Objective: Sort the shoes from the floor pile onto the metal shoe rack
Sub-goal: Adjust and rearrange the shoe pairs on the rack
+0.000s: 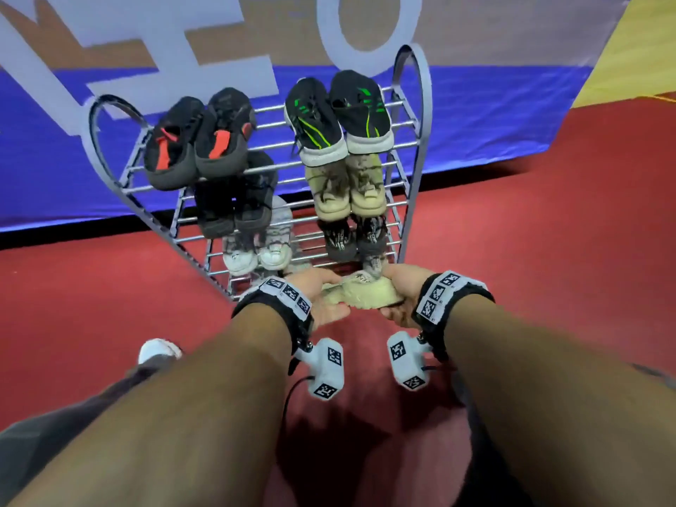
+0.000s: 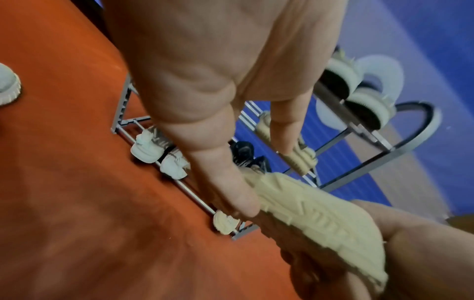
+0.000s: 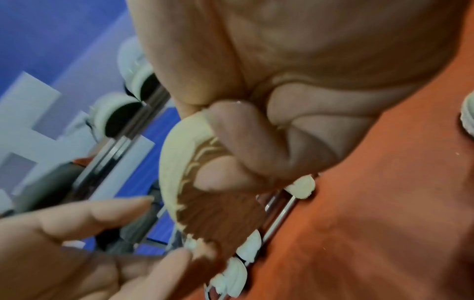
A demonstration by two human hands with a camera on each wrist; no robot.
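A cream shoe [image 1: 360,296] hangs just in front of the lowest tier of the metal shoe rack [image 1: 413,115], sole facing down and toward me. My right hand [image 1: 398,298] grips its heel end, and the fingers [image 3: 231,154] curl over the brown sole [image 3: 223,219]. My left hand [image 1: 322,290] is at the toe end. Its thumb [image 2: 241,201] presses the sole edge [image 2: 320,219] while its fingers [image 2: 284,132] stay straight. A matching cream toe [image 2: 225,223] sits on the bottom rail at the rack's right.
The rack holds a black-red pair [image 1: 197,140], a black-green pair [image 1: 340,115], a black pair [image 1: 234,199], a cream pair [image 1: 347,192], a white-grey pair [image 1: 256,247] and a dark patterned pair [image 1: 353,239]. One white shoe [image 1: 157,351] lies on the red floor at my left.
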